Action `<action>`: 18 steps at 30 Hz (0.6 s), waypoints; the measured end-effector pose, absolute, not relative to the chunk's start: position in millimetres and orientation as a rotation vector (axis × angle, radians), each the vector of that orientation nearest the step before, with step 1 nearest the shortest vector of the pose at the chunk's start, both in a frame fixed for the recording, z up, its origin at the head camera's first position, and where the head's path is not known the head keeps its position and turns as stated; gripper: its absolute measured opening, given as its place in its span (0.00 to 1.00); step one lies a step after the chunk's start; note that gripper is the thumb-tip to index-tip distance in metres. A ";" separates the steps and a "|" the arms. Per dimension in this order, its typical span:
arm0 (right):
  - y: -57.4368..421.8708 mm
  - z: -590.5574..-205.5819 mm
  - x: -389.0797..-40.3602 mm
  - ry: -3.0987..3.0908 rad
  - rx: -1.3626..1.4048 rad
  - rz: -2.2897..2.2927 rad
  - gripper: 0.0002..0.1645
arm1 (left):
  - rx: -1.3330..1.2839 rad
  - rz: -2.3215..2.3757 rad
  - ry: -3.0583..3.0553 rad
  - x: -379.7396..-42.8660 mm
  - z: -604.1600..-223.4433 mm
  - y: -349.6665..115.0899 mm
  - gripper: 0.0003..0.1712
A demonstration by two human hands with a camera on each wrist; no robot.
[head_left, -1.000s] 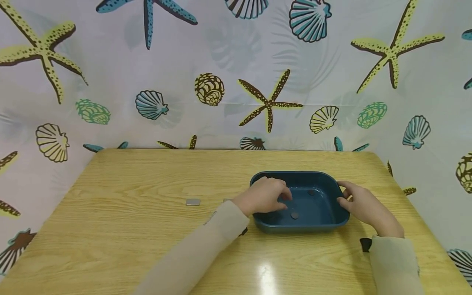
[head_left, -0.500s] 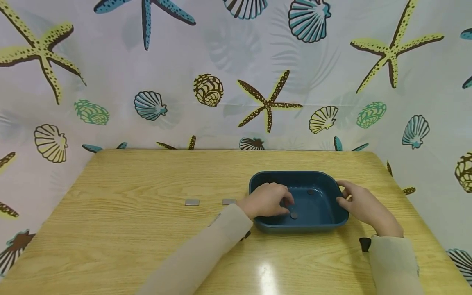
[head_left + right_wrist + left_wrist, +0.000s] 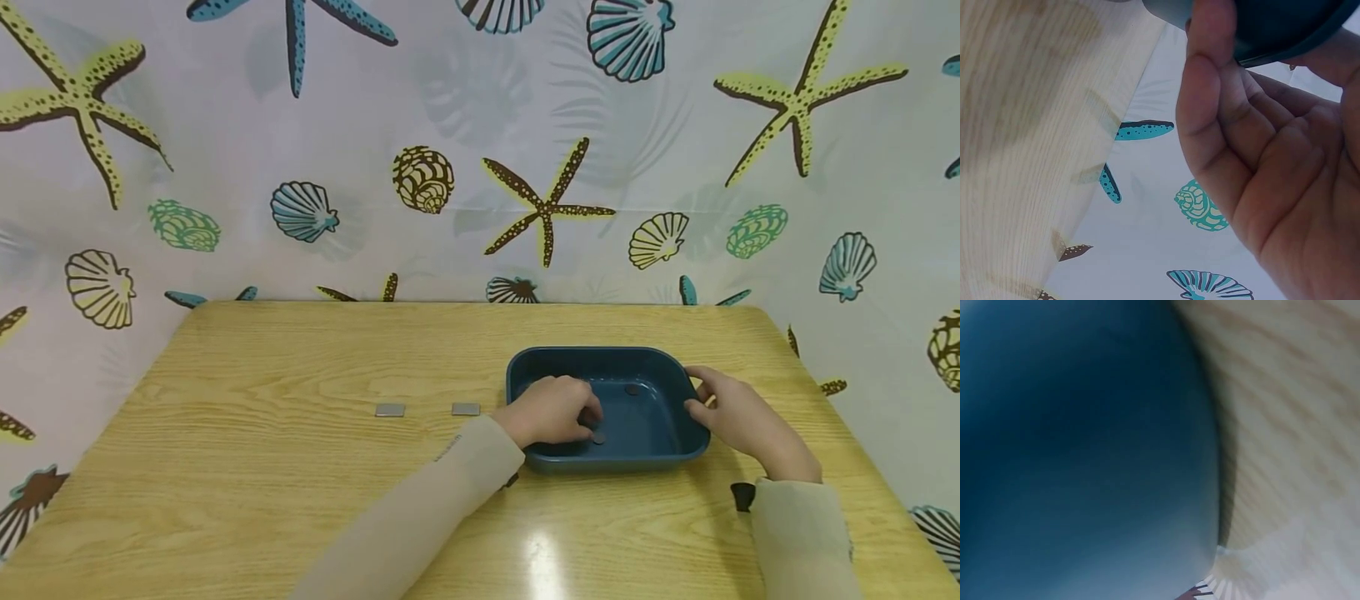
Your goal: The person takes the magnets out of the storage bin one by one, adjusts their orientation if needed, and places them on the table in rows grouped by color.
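Note:
A dark blue plastic tray (image 3: 637, 429) with rounded corners stands on the wooden table. Inside it lie two small round grey discs: one (image 3: 598, 438) near the front, another (image 3: 632, 389) toward the back. My left hand (image 3: 551, 408) reaches over the left side into the tray. Its bent fingers and thumb are apart, with the thumb tip right beside the front disc; whether they touch I cannot tell. With thumb and fingers, my right hand (image 3: 738, 417) grips the tray's right rim; the right wrist view shows that hand (image 3: 1279, 162) against the tray wall (image 3: 1285, 31).
Two small flat grey rectangles lie on the table (image 3: 225, 467) left of the tray: a nearer one (image 3: 466, 409) and a farther one (image 3: 390, 410). A white cloth (image 3: 360, 108) printed with shells and starfish hangs behind the table and along its sides.
My left hand has lowered and shifted slightly right inside the tray, its thumb coming close to the front disc. The nearer rectangle is now fully uncovered. My right hand keeps its place on the rim.

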State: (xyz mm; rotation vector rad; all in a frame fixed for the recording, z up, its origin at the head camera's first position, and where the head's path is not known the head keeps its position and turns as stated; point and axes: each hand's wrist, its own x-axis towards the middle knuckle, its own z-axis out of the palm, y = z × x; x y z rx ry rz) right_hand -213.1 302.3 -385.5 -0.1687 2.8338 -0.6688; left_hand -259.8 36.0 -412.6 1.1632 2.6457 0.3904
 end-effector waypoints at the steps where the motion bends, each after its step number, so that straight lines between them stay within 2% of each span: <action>1: 302.5 -385.5 -213.0 2.832 -0.169 -0.669 0.35 | 1.161 0.394 2.641 -259.5 -413.0 36.2 0.14; 11: 302.3 -386.1 -213.4 2.840 -0.162 -0.673 0.35 | 1.203 0.408 2.648 -260.6 -419.5 40.7 0.12; 18: 303.2 -386.8 -213.5 2.836 -0.167 -0.673 0.36 | 1.138 0.492 2.621 -262.7 -422.3 44.4 0.10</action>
